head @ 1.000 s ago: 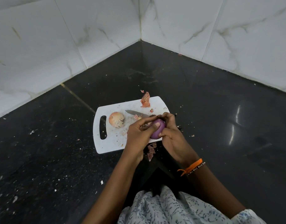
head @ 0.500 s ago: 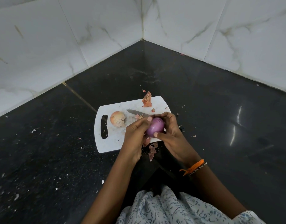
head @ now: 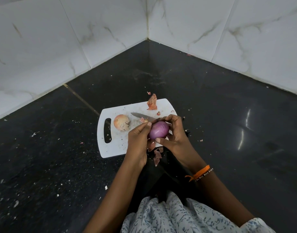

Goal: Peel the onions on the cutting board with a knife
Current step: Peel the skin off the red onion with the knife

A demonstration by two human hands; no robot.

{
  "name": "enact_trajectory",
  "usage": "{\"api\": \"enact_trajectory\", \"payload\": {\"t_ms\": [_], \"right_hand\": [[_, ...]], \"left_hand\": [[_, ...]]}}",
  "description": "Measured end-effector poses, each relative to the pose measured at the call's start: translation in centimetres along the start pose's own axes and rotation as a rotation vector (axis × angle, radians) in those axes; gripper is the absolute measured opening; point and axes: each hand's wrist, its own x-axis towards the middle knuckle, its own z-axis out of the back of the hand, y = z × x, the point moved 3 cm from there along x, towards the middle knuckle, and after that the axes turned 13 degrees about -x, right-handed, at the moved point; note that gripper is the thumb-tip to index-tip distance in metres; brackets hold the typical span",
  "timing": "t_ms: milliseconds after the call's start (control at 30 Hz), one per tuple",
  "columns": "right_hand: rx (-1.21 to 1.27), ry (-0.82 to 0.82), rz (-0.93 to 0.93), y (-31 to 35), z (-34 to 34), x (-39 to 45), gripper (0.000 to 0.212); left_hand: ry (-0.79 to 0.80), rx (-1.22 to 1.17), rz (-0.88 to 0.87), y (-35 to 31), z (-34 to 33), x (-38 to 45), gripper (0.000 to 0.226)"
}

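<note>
Now the purple onion [head: 158,130] shows more bare skin than a second ago, turned in both grips above the cutting board's [head: 117,148] near right edge. Left hand [head: 138,140] and right hand [head: 175,132] curl round it. The knife [head: 142,116] appears to lie on the board beside the unpeeled onion [head: 121,122]; peel scraps [head: 152,103] sit at its far edge.

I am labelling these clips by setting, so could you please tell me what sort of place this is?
Probably a home kitchen corner, with the person working low on a dark polished stone surface, floor or counter. White marbled wall tiles meet at the corner, and a white cutting board holds a knife and an unpeeled onion.
</note>
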Motion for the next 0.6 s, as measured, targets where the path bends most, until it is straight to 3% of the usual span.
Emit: {"api": "enact_trajectory", "payload": {"t_ms": [167,233,600], "right_hand": [[-0.037,-0.007,0.015,-0.05,0.06,0.07,0.059],[-0.066,-0.013,0.021,-0.13,0.06,0.11,0.060],[-0.139,-0.014,0.022,-0.80,0.22,0.10,0.063]], "left_hand": [[0.086,0.057,0.008,-0.16,-0.27,-0.21,0.012],[0.117,0.121,-0.027,-0.16,-0.41,-0.24,0.021],[0.096,0.152,-0.092,0.05,-0.58,0.05,0.019]]}}
